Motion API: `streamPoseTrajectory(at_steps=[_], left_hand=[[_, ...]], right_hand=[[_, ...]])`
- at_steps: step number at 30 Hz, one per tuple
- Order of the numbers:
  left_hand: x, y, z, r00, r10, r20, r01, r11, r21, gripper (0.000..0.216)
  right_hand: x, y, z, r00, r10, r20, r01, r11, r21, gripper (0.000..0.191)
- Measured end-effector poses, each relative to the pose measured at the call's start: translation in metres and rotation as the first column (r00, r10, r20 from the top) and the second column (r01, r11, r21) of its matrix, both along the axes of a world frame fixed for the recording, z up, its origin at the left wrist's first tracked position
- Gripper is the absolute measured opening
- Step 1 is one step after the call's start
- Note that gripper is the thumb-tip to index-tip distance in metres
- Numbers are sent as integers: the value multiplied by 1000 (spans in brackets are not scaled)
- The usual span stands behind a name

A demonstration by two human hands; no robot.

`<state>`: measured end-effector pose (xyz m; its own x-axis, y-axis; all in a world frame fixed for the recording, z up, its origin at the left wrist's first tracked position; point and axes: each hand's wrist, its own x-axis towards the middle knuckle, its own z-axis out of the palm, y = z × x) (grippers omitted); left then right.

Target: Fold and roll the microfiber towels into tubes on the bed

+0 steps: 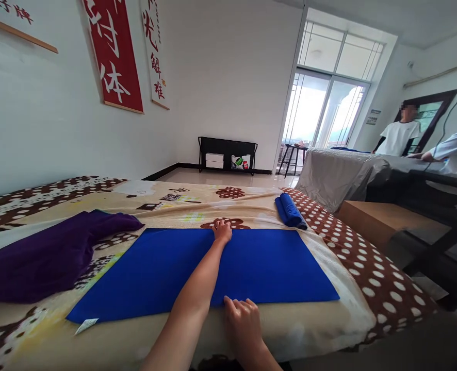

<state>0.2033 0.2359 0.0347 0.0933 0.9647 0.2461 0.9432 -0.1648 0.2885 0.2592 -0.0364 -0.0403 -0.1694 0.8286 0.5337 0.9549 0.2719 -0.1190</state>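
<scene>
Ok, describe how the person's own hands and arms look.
The left hand and right hand are bare: no gloves, rings, watch or bracelet can be seen. No sleeve shows anywhere up to the picture's bottom edge, and no markings are visible.

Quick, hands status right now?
Left hand: curled on far edge of the blue towel; grip unclear.
Right hand: curled on its near edge; grip unclear.

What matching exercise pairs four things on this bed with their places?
Things:
1 flat blue rectangular towel
2 rolled blue towel
3 crumpled purple cloth
4 left hand

Places:
A left side of the patterned bed
B flat towel's far edge
C spread mid-bed
D far right, near the dotted border

Pairs: 1-C, 2-D, 3-A, 4-B.
</scene>
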Motion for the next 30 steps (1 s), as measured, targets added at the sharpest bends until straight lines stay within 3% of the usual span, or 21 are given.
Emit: streamPoseTrajectory(at_steps=[5,9,12,14,17,19,21,23,26,30], left_hand=[[-2,-2,10,994,-55,99,56,998,0,37],[-13,5,36,962,-115,246,117,993,10,38],[-22,13,69,902,-160,402,162,986,31,38],[-27,15,96,832,-194,520,193,980,57,38],[-34,9,137,671,-262,693,250,961,121,34],[-41,-2,165,534,-315,785,297,939,174,29],[-52,-16,191,389,-362,847,335,912,236,29],[-64,-33,217,261,-396,880,345,890,298,34],[-85,-61,254,140,-424,895,327,873,362,38],[-107,-106,298,119,-480,869,298,852,430,33]], right_hand=[[2,-3,-5,1000,2,-26,-1,1000,20,36],[6,-13,19,980,67,-185,-16,964,264,31],[19,-25,57,940,184,-287,-19,869,495,32],[34,-34,85,912,221,-345,21,817,577,27],[64,-46,122,817,163,-552,203,815,542,17],[85,-49,146,680,129,-722,345,813,470,19],[106,-45,173,534,181,-826,419,792,444,23],[126,-35,204,424,308,-852,421,766,486,21],[155,-11,251,288,520,-804,367,715,595,15],[188,20,297,206,646,-735,278,682,677,15]])
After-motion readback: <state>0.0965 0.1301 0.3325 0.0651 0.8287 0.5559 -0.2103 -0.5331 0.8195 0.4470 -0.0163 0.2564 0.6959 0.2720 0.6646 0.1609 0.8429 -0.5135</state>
